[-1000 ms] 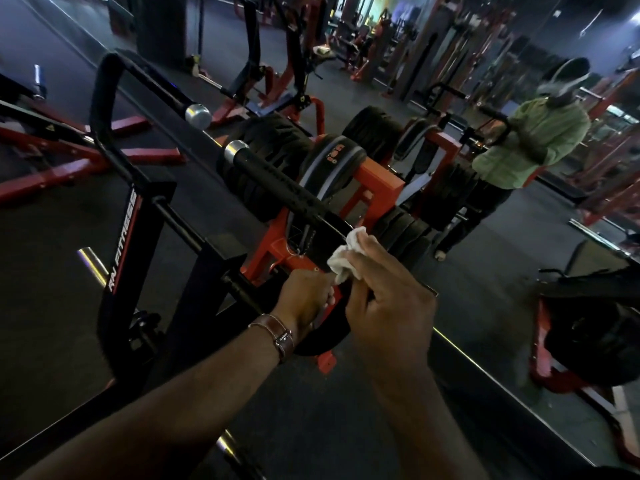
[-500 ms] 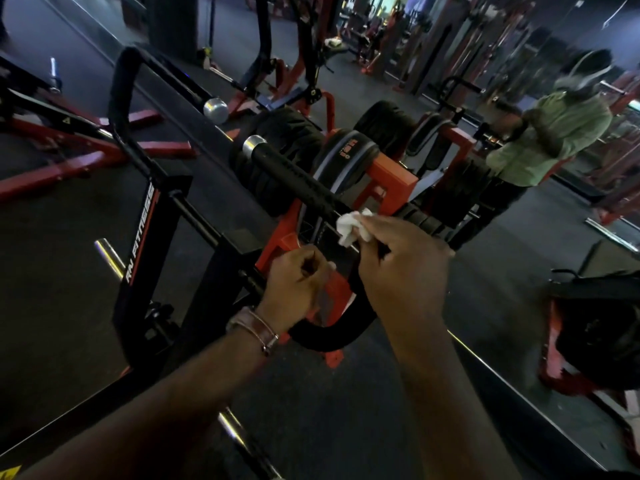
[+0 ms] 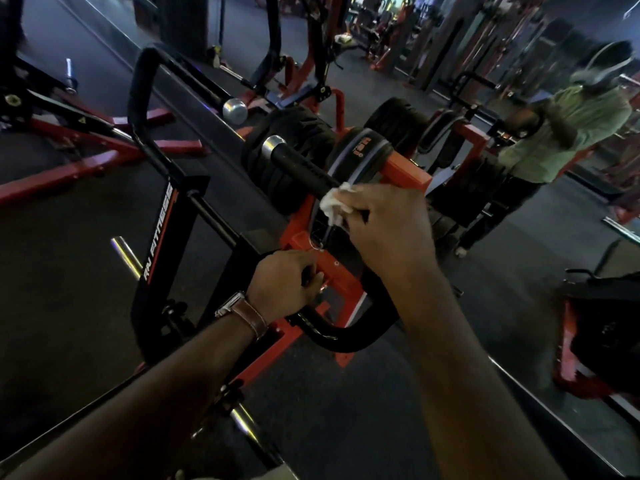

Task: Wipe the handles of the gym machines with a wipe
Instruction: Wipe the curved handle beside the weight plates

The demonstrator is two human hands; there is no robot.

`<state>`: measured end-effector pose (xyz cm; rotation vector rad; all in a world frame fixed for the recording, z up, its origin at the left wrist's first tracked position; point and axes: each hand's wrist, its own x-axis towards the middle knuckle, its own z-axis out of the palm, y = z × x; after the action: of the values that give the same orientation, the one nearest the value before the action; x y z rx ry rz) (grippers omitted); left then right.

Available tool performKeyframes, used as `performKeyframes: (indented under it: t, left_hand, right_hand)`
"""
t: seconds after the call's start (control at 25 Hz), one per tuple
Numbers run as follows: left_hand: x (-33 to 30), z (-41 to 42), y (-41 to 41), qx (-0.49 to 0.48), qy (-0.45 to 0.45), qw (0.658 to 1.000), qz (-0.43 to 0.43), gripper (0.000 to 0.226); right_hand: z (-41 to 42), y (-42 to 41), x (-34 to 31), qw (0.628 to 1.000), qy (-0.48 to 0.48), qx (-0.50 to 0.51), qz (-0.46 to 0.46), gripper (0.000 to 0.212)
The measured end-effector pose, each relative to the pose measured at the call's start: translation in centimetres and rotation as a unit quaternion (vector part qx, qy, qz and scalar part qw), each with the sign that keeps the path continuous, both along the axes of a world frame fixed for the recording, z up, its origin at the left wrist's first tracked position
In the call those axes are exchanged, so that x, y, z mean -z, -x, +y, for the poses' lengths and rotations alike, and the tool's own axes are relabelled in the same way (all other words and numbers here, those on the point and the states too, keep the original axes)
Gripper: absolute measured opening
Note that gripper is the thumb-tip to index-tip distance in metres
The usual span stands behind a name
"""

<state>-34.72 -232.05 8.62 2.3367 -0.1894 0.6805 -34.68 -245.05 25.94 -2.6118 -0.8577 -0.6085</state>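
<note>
Two hands are at work on one machine. The right hand (image 3: 388,230) has its fingers curled round a crumpled white wipe (image 3: 333,205), pressing it against the black rubber grip of the near handle (image 3: 300,168) at the inner end of that grip, close to where the bar bends down. The left hand (image 3: 282,287) is closed round the lower curved part of the same black bar (image 3: 332,336), apparently steadying it; a brown-strapped watch (image 3: 244,313) sits on that wrist.

The grip runs up and away from the wipe to a silver end cap (image 3: 269,145), so most of its length lies bare beyond the wipe. A second handle (image 3: 194,81), on the far side of the frame and ending in a silver ball (image 3: 234,110), stands untouched and well apart from both hands. Behind the grip are stacked black weight plates (image 3: 287,161) on an orange frame (image 3: 401,171), and a person in a green top (image 3: 561,133) stands off to the right.

The step in hand seems to be the wiping of the near grip, with the stroke at its inner end. The next move likely calls for sliding the wipe along toward the silver cap with the fingers wrapped round the rubber so the underside is covered, then shifting to the far handle.
</note>
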Motion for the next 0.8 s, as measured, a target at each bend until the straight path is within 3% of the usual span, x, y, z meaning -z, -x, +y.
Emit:
performKeyframes:
  t: [0.08,0.24,0.36,0.4,0.44,0.48,0.52,0.56,0.68,0.8]
  left_hand:
    - [0.1,-0.3,0.1,-0.004,0.005,1.0,-0.001,0.035]
    - [0.3,-0.1,-0.2,-0.007,-0.002,1.0,0.011,0.03]
    - [-0.5,-0.4,-0.5,-0.029,0.018,0.995,0.094,0.031]
    - [-1.3,-0.4,-0.8,-0.019,0.089,0.987,0.134,0.031]
    - [-2.4,-0.5,-1.0,0.013,0.225,0.96,0.166,0.032]
    - [-3.6,-0.6,-1.0,0.044,0.375,0.91,0.17,0.033]
    - [-4.7,-0.3,-1.1,0.057,0.482,0.864,0.136,0.034]
    - [-5.6,0.2,-1.2,0.057,0.531,0.842,0.079,0.034]
    - [-6.9,2.3,-2.4,0.044,0.52,0.852,-0.042,0.036]
    - [-7.4,3.5,-4.2,0.052,0.55,0.833,-0.021,0.046]
  right_hand:
    - [0.9,-0.8,0.0,1.0,0.023,0.004,0.02,0.026]
    - [-3.0,2.2,0.8,0.998,-0.039,0.003,-0.051,0.024]
    - [-0.9,1.2,0.9,0.997,0.009,-0.009,-0.08,0.022]
    - [0.6,0.5,0.7,0.998,0.028,-0.004,-0.06,0.025]
    - [1.5,0.1,0.4,0.999,0.037,0.01,-0.032,0.028]
    - [1.9,-0.1,0.2,0.999,0.034,0.03,-0.011,0.028]
    - [1.5,0.0,0.0,0.998,0.02,0.055,0.01,0.026]
    - [0.8,0.3,-0.4,0.996,-0.008,0.087,0.035,0.023]
    - [-0.4,0.2,-1.3,0.978,-0.063,0.151,0.126,0.01]
    - [1.8,-3.6,-2.6,0.95,-0.138,0.145,0.242,0.009]
